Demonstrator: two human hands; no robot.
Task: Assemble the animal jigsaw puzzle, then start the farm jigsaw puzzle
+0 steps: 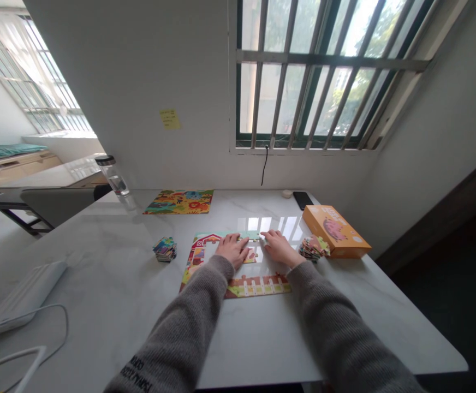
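A partly joined jigsaw puzzle (258, 286) lies on the white marbled table, with a barn at its left and a fence along its near edge. My left hand (233, 250) rests flat on its upper middle, fingers spread over the pieces. Beside it, my right hand (278, 246) touches the puzzle's top edge at the right with its fingertips; what lies under them is too small to make out. Close to my right wrist stands a stack of puzzle pieces (314, 248). Another stack of pieces (165, 249) stands left of the puzzle.
An orange box (336, 232) sits at the right, with a black phone (302, 200) behind it. A finished animal picture puzzle (180, 202) lies at the back left, near a clear bottle (114, 176). A white device (29, 297) with cables occupies the left side.
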